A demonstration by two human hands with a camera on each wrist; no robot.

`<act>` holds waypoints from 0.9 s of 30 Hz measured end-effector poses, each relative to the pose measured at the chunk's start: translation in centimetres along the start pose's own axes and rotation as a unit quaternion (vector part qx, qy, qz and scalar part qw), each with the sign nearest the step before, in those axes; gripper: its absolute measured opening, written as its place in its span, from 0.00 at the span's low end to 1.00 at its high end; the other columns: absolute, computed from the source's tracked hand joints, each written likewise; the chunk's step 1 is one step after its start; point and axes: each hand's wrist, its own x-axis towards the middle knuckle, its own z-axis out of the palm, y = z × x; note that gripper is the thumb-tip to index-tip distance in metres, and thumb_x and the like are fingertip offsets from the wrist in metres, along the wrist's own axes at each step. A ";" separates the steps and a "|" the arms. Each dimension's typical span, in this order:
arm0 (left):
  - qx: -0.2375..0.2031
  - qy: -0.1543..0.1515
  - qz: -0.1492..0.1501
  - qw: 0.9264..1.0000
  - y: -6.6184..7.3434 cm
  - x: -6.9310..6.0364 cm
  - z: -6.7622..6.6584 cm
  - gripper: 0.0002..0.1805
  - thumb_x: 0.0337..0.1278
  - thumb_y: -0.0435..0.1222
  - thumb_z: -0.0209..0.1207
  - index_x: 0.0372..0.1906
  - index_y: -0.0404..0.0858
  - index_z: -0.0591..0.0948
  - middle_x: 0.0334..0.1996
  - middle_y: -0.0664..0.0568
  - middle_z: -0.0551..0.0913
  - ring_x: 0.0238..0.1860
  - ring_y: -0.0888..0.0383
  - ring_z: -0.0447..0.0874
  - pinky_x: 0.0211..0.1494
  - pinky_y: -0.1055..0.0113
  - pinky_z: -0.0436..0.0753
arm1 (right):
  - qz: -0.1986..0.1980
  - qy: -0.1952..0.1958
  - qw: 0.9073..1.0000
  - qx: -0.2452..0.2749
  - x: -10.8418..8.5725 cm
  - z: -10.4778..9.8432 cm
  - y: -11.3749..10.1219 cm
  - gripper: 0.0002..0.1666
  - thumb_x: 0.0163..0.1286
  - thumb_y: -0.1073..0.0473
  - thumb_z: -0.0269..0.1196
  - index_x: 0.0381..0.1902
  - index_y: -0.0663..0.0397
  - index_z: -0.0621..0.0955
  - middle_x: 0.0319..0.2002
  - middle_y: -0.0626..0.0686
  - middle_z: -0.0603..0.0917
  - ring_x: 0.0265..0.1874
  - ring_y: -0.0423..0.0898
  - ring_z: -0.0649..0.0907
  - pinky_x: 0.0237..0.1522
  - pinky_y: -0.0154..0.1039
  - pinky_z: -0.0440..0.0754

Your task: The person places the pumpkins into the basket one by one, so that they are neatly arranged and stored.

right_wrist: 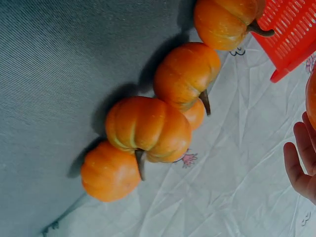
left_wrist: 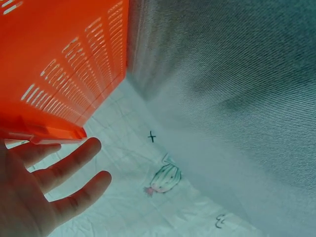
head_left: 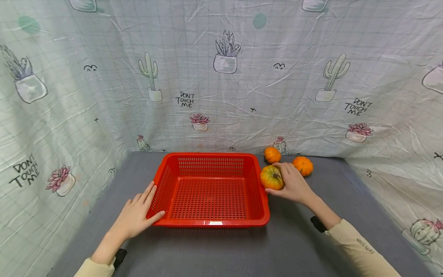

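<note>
While the left hand [head_left: 134,217] rests on the left rim of the red rectangular slotted plastic basket [head_left: 209,223], fingers extended and spread, the right hand [head_left: 294,184] holds a round ribbed orange-and-green pumpkin [head_left: 271,177] between thumb and fingers. Held pumpkin is just beside the basket's right rim, can't tell if touching. Small round orange pumpkin [head_left: 272,155] sits behind it, squat ribbed orange pumpkin [head_left: 303,166] to its right, both on the grey woven-textured tabletop [head_left: 221,254]
</note>
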 end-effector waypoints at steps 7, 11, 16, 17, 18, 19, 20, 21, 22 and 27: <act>0.015 0.009 0.008 1.000 0.0 0.1 0.1 0.45 0.50 0.58 0.52 0.66 0.32 0.57 0.68 0.42 0.55 0.51 0.44 0.69 0.42 0.49 0.70 | -0.005 -0.026 0.999 -0.018 1.0 -0.2 -0.4 0.48 0.44 0.36 0.66 0.57 0.58 0.67 0.45 0.56 0.74 0.42 0.51 0.72 0.45 0.49 0.70; 0.007 0.005 0.009 1.000 0.0 0.0 0.3 0.45 0.51 0.58 0.51 0.66 0.32 0.56 0.68 0.42 0.53 0.52 0.43 0.69 0.43 0.48 0.70 | -0.015 -0.038 0.999 -0.029 1.7 -0.2 -0.5 0.48 0.45 0.34 0.64 0.59 0.55 0.67 0.47 0.55 0.74 0.43 0.52 0.72 0.43 0.51 0.72; 0.004 0.014 0.012 1.000 0.1 0.1 0.4 0.44 0.51 0.56 0.52 0.67 0.32 0.56 0.68 0.43 0.53 0.51 0.44 0.69 0.43 0.48 0.70 | -0.012 -0.059 0.998 -0.026 2.5 -0.1 -0.7 0.47 0.46 0.33 0.63 0.59 0.53 0.66 0.50 0.56 0.73 0.47 0.53 0.71 0.44 0.52 0.72; 0.003 0.015 0.012 1.000 0.1 0.1 0.5 0.44 0.51 0.56 0.52 0.67 0.32 0.56 0.69 0.43 0.53 0.51 0.44 0.69 0.43 0.48 0.70 | -0.010 -0.064 0.998 -0.025 2.7 -0.1 -0.8 0.47 0.47 0.33 0.63 0.59 0.54 0.66 0.51 0.56 0.73 0.48 0.53 0.71 0.44 0.52 0.71; 0.002 0.015 0.012 1.000 0.2 0.1 0.5 0.44 0.52 0.56 0.52 0.67 0.32 0.55 0.69 0.43 0.53 0.51 0.44 0.69 0.43 0.48 0.70 | -0.007 -0.071 0.997 -0.027 2.8 -0.1 -0.8 0.48 0.47 0.33 0.62 0.59 0.54 0.66 0.51 0.56 0.72 0.48 0.53 0.70 0.45 0.52 0.71; 0.001 0.014 0.011 1.000 0.2 0.1 0.5 0.44 0.52 0.56 0.51 0.67 0.32 0.55 0.69 0.43 0.53 0.52 0.44 0.69 0.44 0.48 0.70 | -0.007 -0.077 0.997 -0.030 3.0 -0.1 -0.9 0.48 0.47 0.32 0.62 0.60 0.54 0.66 0.51 0.57 0.72 0.49 0.53 0.70 0.45 0.52 0.70; 0.000 0.012 0.009 1.000 0.2 0.0 0.4 0.44 0.52 0.56 0.51 0.67 0.32 0.55 0.69 0.43 0.52 0.52 0.44 0.69 0.44 0.48 0.70 | -0.007 -0.083 0.996 -0.031 3.2 -0.1 -1.0 0.48 0.48 0.32 0.61 0.60 0.54 0.65 0.52 0.57 0.72 0.49 0.54 0.70 0.46 0.52 0.70; -0.002 0.011 0.008 1.000 0.2 0.0 0.4 0.44 0.52 0.56 0.51 0.67 0.32 0.55 0.69 0.43 0.52 0.52 0.43 0.69 0.44 0.47 0.70 | -0.008 -0.088 0.996 -0.031 3.4 0.0 -1.0 0.48 0.48 0.32 0.61 0.60 0.54 0.65 0.52 0.57 0.72 0.50 0.54 0.70 0.46 0.53 0.70; -0.004 0.009 0.007 1.000 0.2 0.0 0.4 0.44 0.52 0.56 0.51 0.67 0.32 0.55 0.69 0.43 0.52 0.53 0.43 0.69 0.45 0.47 0.70 | -0.009 -0.093 0.995 -0.032 3.5 0.0 -1.1 0.48 0.49 0.32 0.60 0.60 0.54 0.65 0.52 0.57 0.71 0.50 0.54 0.69 0.46 0.53 0.69; -0.011 0.005 0.001 1.000 0.2 -0.2 0.3 0.44 0.52 0.57 0.50 0.67 0.32 0.55 0.69 0.43 0.52 0.54 0.42 0.68 0.46 0.45 0.69 | -0.018 -0.105 0.994 -0.038 4.2 0.2 -1.5 0.47 0.50 0.31 0.59 0.60 0.54 0.64 0.51 0.57 0.71 0.50 0.55 0.69 0.48 0.54 0.69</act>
